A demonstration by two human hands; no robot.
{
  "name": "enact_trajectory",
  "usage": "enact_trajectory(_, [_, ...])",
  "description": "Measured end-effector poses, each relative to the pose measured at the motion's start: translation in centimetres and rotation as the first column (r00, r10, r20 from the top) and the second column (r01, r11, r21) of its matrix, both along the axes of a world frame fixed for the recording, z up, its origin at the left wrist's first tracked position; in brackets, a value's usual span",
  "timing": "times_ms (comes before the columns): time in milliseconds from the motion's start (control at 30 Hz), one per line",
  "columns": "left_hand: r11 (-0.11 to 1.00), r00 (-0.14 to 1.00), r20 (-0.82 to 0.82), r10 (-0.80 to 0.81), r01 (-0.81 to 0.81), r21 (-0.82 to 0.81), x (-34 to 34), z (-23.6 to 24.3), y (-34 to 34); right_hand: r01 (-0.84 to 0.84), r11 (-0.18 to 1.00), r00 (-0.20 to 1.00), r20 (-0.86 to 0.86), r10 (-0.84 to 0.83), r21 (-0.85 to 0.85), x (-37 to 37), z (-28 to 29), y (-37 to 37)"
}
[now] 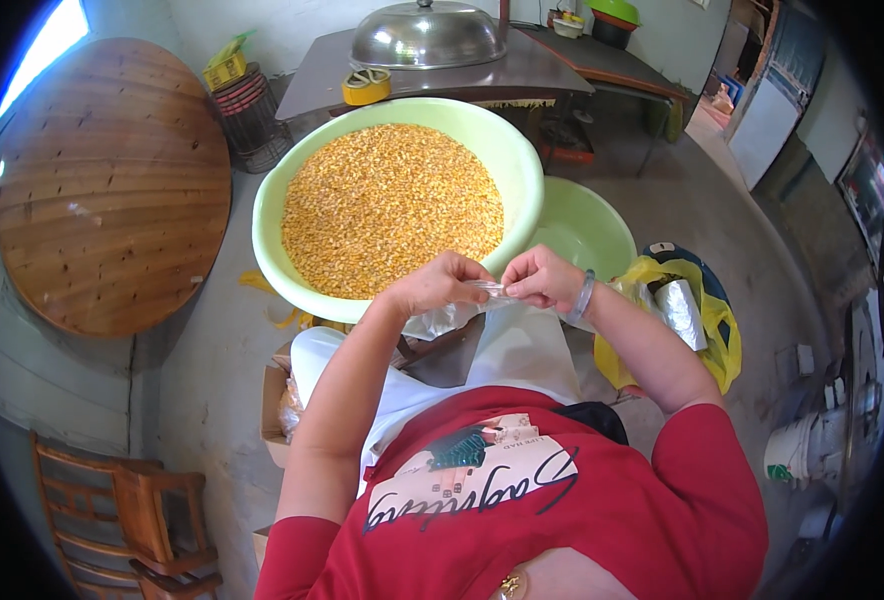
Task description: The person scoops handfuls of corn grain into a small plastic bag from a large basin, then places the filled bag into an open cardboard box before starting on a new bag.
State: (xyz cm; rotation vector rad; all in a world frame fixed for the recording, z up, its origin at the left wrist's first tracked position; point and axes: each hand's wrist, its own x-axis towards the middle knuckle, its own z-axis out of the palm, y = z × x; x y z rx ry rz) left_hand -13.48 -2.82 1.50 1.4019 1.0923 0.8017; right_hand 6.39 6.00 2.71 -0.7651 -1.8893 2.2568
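Observation:
Both my hands meet over the near rim of a large pale green basin [272,215], which holds a heap of yellow corn kernels [392,205]. A clear plastic bag [446,318] hangs between them. My left hand [444,278] pinches one side of its gathered top edge. My right hand [544,280], with a bracelet at the wrist, pinches the other side, close to the left fingertips. The bag droops below my left hand, and its lower part is hard to make out against my white trousers.
A second green basin [587,225] sits right of the first. Beyond it, a yellow plastic bag [724,355] holds a silvery package [680,312]. Behind stands a table [312,75] with a metal dome lid [427,38] and yellow tape roll [366,88]. A round wooden tabletop [112,190] leans at left, near a wooden chair [152,510].

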Motion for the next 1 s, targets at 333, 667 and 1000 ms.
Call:
enact_trajectory(333, [1.000,1.000,-0.023,-0.022,0.022,0.015,-0.2,-0.1,0.2,0.017,0.993,1.000,0.008,-0.016,-0.117,-0.2,-0.7,-0.2])
enact_trajectory(667, [0.992,0.994,-0.011,-0.106,0.107,0.073,-0.3,-0.3,0.1,-0.097,0.979,0.991,-0.104,0.080,-0.178,-0.4,-2.3,0.4])
enact_trajectory(1000, [0.985,0.986,0.000,-0.167,0.167,0.047,-0.6,-0.3,0.2,-0.175,0.960,0.973,-0.185,0.136,-0.218,-0.9,-4.1,1.2])
